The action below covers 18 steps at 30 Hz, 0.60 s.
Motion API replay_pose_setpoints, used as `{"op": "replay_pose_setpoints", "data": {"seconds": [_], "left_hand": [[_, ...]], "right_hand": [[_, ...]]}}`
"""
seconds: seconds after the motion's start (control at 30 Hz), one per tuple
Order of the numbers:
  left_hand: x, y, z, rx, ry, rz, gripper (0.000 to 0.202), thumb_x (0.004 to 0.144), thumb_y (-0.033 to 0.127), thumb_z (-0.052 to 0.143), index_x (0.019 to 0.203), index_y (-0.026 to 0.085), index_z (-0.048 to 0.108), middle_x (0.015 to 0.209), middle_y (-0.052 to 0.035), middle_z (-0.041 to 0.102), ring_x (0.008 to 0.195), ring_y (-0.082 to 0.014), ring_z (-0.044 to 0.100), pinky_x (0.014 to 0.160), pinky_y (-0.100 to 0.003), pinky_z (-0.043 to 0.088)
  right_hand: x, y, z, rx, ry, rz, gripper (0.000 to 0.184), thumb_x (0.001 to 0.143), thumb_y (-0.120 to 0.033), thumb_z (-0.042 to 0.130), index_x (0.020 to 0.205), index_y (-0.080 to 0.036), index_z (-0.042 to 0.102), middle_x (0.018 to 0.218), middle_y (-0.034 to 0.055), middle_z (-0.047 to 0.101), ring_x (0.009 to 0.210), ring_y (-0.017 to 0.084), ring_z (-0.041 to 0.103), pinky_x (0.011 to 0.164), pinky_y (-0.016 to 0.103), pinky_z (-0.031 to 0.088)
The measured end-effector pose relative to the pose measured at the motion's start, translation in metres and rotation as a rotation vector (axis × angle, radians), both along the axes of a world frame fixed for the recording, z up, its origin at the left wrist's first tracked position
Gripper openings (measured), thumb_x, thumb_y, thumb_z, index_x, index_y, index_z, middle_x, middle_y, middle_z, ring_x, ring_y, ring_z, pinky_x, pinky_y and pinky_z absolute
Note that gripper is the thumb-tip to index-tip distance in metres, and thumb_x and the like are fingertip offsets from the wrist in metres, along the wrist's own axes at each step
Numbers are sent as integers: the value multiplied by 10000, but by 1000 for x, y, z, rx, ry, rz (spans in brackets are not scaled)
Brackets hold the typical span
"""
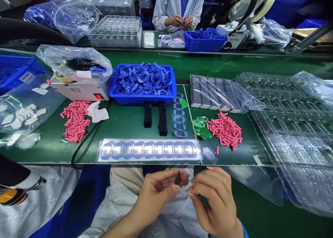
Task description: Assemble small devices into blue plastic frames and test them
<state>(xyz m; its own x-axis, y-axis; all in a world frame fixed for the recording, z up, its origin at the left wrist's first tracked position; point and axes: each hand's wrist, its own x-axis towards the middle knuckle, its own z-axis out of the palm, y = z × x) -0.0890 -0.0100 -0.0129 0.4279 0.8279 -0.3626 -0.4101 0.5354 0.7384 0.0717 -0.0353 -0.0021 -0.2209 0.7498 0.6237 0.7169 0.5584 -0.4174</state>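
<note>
Just below the table's front edge, over my lap, my left hand [156, 196] pinches a small dark flat piece [178, 178] between thumb and fingers. Close beside it, my right hand [217, 196] has its thumb and forefinger pressed together; what lies between them is too small to make out. The fingertips of both hands are nearly touching. Straight ahead lies a white backing strip [104, 143] bearing a row of blue oval stickers [138, 150]. To its right are a small clear plastic scrap [209, 154] and one loose pink strip [217, 150].
Beyond the strip stand black part stacks [163, 120], a blue bin [143, 99] of blue frames, and blue ovals [179, 119]. Green circuit boards [203, 132] adjoin a pink pile [226, 130]; clear trays [293, 144] lie right. A power tool [18, 186] hangs left. A co-worker [179, 6] sits opposite.
</note>
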Motion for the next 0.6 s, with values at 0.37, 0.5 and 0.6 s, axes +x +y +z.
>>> {"op": "replay_pose_setpoints", "data": {"seconds": [0.37, 0.5, 0.6], "left_hand": [[-8, 11, 10, -95, -2, 29, 347, 629, 464, 769, 894, 240, 764, 790, -24, 785, 739, -156, 718, 693, -216, 557], [-7, 9, 10, -21, -30, -5, 325, 670, 454, 745, 927, 256, 757, 801, -11, 781, 761, -158, 711, 738, -242, 555], [-10, 10, 12, 98, -33, -30, 307, 697, 428, 735, 968, 285, 745, 824, 1, 779, 797, -146, 700, 796, -241, 537]], "right_hand": [[73, 27, -56, -237, -120, -589, 203, 850, -362, 522, 727, -205, 559, 803, 55, 607, 833, 243, 555, 804, 426, 392], [75, 27, -72, -133, -210, -603, 112, 841, -302, 577, 849, -205, 632, 917, 67, 683, 944, 266, 578, 896, 459, 351], [75, 21, -70, -57, -363, -368, 159, 862, -207, 565, 1002, -234, 635, 1060, 26, 703, 1070, 247, 596, 961, 435, 355]]}}
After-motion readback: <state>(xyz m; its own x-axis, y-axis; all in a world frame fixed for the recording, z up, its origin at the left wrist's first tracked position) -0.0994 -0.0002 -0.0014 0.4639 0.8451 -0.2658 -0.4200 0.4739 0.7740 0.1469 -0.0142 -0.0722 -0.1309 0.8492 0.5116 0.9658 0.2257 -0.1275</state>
